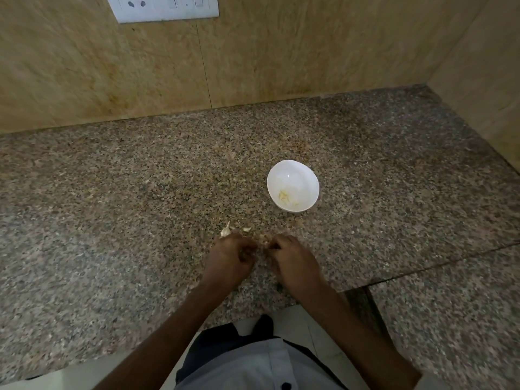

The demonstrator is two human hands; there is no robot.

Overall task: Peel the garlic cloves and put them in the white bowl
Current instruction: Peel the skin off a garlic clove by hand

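Granite counter (112, 198), speckled brown and grey, fills the view from above. Two bare hands meet close together near its front edge. The left hand (232, 258) and right hand (294, 261) lie knuckles up, almost touching, with their fingers (277, 244) curled inward. Whether they grasp a clove cannot be told, since the curled fingers hide it. Just beyond the left fingers lie two pale garlic cloves (225, 231), the larger with a pointed tip. Small pale scraps (263, 238), too small to identify, lie just beyond the gap between the hands. Farther beyond the right fingers, well apart, stands the white bowl (284, 167), upright, with a few yellowish peeled garlic pieces (283, 196) at its bottom. Beige wall tiles (281, 52) rise behind.
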